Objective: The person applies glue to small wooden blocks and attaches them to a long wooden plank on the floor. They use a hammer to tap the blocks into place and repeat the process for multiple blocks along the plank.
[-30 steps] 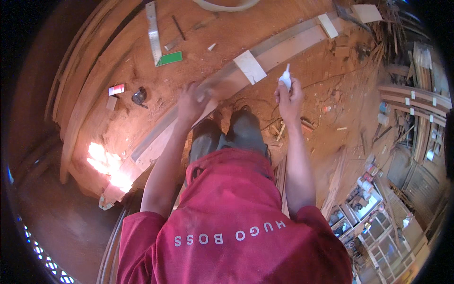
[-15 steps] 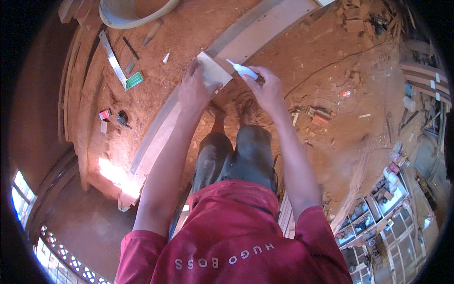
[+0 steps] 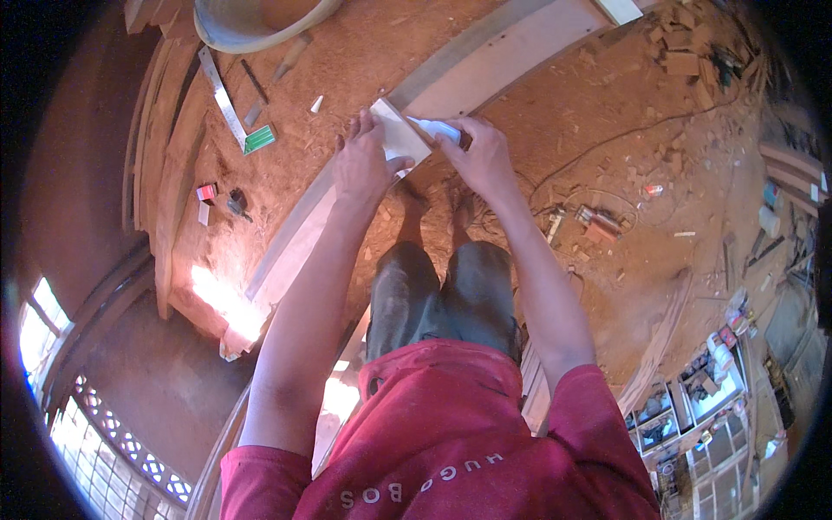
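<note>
My left hand grips a small pale wooden board, fingers on its far side and thumb along its near edge. My right hand is closed round a small white squeeze bottle. The bottle's narrow nozzle points left and meets the board's right edge, though whether it touches cannot be made out. Beyond my left hand, a small white cone-shaped cap rests on the dusty surface. Farther left lies a try square with a green handle and a metal blade.
A long curved plank runs beneath the hands. A round basin stands at the far left. Near the left are a small red box and a dark object. A power tool with a cable lies right, amid wood scraps.
My right hand has brought the bottle closer to the board, and its nozzle now reaches the board's edge. The whole view has shifted slightly.
</note>
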{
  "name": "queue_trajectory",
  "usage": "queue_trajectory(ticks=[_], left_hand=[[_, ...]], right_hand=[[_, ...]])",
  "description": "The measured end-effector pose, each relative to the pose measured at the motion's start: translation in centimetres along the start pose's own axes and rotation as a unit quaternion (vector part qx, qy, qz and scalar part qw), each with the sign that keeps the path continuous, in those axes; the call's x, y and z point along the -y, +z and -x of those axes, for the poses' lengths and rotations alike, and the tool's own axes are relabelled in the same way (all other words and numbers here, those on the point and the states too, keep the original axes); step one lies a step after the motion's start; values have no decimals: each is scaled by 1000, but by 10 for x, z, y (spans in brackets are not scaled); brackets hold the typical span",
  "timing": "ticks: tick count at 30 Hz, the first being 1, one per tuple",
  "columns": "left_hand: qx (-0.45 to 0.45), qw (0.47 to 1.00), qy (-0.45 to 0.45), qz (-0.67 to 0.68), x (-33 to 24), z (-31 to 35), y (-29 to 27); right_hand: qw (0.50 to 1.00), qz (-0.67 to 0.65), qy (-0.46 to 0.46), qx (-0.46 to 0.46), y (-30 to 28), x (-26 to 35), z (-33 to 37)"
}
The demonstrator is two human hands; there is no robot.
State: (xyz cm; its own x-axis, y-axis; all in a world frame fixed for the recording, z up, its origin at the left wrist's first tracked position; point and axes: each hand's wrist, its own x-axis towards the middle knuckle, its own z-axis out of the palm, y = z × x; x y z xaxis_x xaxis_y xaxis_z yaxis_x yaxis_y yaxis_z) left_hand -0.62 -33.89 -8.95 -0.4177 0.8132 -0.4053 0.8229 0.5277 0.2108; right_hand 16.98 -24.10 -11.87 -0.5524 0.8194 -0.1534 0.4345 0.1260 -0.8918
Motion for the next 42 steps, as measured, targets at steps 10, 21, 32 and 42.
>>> queue_trajectory(ticks=[10,21,32,42], left_hand=[[-9,1000,-2,-4,2,-1,6],[21,1000,-18,6,-2,-2,-2],[21,999,-21,26,-1,-1,-1],[31,999,-25,25,-5,-1,-7]], right_hand=[[999,9,-6,34,-2,2,-8],[999,8,-21,27,-3,4,-8],[999,12,-16,31,-8,0,1],[999,14,-18,28,-16,0,12]])
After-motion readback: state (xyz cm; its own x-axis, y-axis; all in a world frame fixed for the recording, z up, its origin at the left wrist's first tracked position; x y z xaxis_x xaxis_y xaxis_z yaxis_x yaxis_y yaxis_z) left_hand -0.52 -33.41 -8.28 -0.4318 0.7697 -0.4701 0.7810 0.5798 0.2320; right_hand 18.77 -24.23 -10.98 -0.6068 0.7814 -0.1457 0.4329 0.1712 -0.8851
